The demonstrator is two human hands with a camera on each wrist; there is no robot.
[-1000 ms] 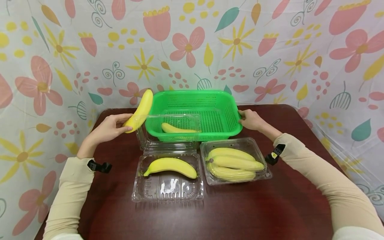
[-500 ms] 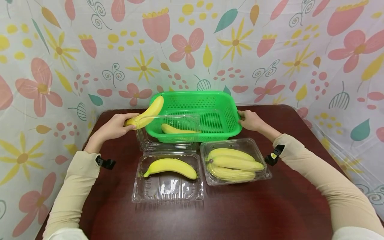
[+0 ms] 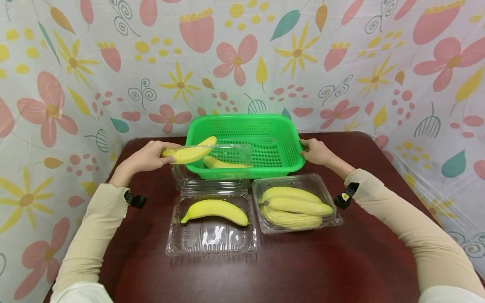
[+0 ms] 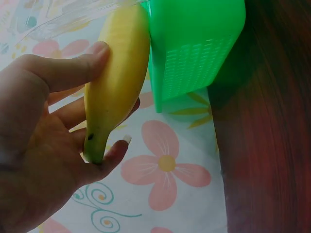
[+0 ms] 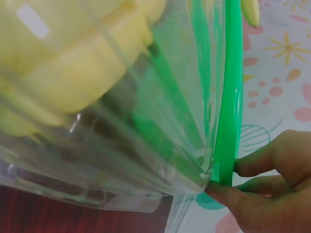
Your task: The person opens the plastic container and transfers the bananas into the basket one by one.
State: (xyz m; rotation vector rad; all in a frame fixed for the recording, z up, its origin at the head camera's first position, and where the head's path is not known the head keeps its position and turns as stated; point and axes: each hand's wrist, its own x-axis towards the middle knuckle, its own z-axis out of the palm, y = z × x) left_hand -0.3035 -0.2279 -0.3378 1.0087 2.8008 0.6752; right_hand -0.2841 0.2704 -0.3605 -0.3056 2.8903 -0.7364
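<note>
My left hand holds a yellow banana near one end, the other end reaching over the left side of the green basket. In the left wrist view the thumb presses this banana with fingers behind it. My right hand pinches the basket's right rim, as the right wrist view shows on the green rim. Through the raised clear lid another banana shows inside the basket. One banana lies in the open clamshell's base.
Right of the open clamshell, a closed clear clamshell contains several bananas. Both containers stand in front of the basket on the dark red table. A flower-patterned sheet hangs behind the table.
My left hand has moved slightly right, and the banana in it has tipped from steeply upright toward level, its far end swinging down over the basket. The right hand stays at the rim.
</note>
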